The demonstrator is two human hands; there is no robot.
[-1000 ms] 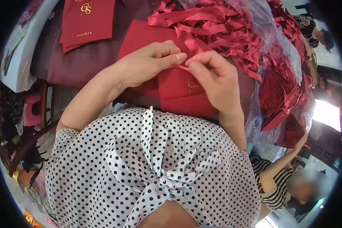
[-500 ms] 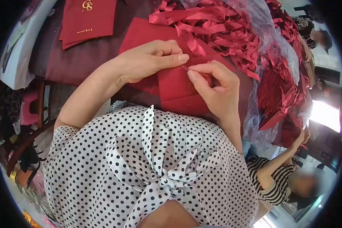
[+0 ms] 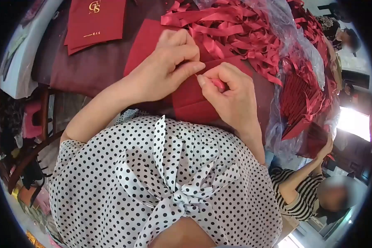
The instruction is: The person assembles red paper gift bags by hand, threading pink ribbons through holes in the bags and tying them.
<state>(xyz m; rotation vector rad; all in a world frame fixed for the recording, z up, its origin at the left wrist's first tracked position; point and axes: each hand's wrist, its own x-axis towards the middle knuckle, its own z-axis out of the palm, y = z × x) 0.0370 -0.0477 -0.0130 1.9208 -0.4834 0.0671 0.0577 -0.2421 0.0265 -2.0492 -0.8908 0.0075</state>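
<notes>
Dark red flat paper pieces (image 3: 188, 103), folded like envelopes or small bags, lie on the table in front of me. Above them my left hand (image 3: 173, 66) is closed, thumb against the curled fingers; what it pinches is too small to make out. Close by, my right hand (image 3: 231, 89) has thumb and index finger together near the left thumb. A small rounded pinkish-red thing (image 3: 218, 85) shows inside its curled fingers, mostly hidden. Beyond my hands is a heap of red satin ribbons (image 3: 244, 35).
At the upper left lies a stack of red printed pouches (image 3: 96, 22) with gold lettering. On the right, clear plastic (image 3: 277, 111) surrounds more red pouches (image 3: 301, 97) with ribbons. A person in a striped top (image 3: 299, 194) works at the right edge; another is farther back.
My left hand has lifted and curled its fingers more. My right hand has turned slightly, and the pinkish-red thing within it now shows. The red pieces beneath have shifted a little.
</notes>
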